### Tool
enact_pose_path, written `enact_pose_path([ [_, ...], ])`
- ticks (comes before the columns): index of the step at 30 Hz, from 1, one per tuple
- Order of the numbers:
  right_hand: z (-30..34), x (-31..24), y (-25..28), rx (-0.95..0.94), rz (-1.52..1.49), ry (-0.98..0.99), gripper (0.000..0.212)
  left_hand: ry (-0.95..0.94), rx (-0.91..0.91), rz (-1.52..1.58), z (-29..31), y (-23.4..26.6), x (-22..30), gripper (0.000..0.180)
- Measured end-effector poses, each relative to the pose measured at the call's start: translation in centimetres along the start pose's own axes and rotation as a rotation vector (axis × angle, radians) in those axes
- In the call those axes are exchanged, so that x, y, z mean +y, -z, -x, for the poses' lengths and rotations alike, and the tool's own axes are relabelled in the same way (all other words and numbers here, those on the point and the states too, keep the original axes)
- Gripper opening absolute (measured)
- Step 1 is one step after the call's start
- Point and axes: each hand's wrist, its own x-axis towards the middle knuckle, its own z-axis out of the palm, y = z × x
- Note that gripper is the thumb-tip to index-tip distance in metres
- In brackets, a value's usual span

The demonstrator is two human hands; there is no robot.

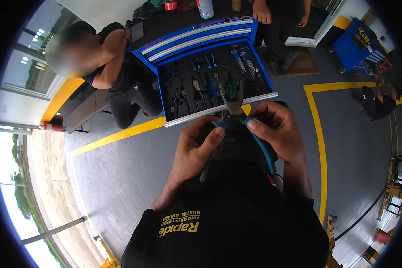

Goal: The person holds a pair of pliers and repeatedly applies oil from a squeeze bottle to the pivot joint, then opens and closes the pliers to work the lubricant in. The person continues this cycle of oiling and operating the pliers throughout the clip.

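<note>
A large pair of pliers (pixel 235 107) with blue handles is spread between my two hands, its jaws pointing away from me over the drawer front. My left hand (pixel 195 147) pinches the left handle close to the pivot. On the other handle, near its upper end, my right hand (pixel 279 130) has thumb and fingers closed. Just beyond the jaws lies an open drawer (pixel 166 105) of a blue tool cabinet (pixel 154 57). Several pliers, one of them a slim pair (pixel 198 91), rest in its dark lining, beside hex key sets (pixel 239 61) and something green (pixel 230 90).
A spray can (pixel 205 8) stands on the cabinet top. At the left a person (pixel 120 67) sits with folded arms beside a bench (pixel 87 109); another person (pixel 279 31) stands behind the cabinet's right end. A blue tool cart (pixel 355 47) and a crouching person (pixel 377 102) are farther right.
</note>
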Motion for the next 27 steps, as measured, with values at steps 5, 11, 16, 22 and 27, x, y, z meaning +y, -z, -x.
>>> enact_pose_path([
  [5, 0.0, 0.0, -0.8, 0.011, -0.059, 0.003, 0.028, -0.023, 0.002, -0.085, -0.2, -0.1, -0.6, 0.046],
  [11, 0.1, 0.2, -1.3, -0.029, -0.108, 0.005, 0.025, -0.085, -0.012, -0.177, -0.3, -0.2, -1.0, 0.046],
  [16, 0.3, -0.7, 0.1, 0.078, -0.062, 0.060, 0.027, -0.047, -0.024, -0.045, 0.1, -0.6, -0.7, 0.046],
  [22, 1.0, -1.9, -1.1, -0.192, 0.083, -0.044, 0.039, -0.140, 0.026, -0.123, -0.2, -0.9, -0.9, 0.042],
  [27, 1.1, -0.9, 1.5, -0.099, -0.027, -0.039, 0.031, -0.066, -0.025, -0.015, 0.3, -0.7, -1.0, 0.040],
])
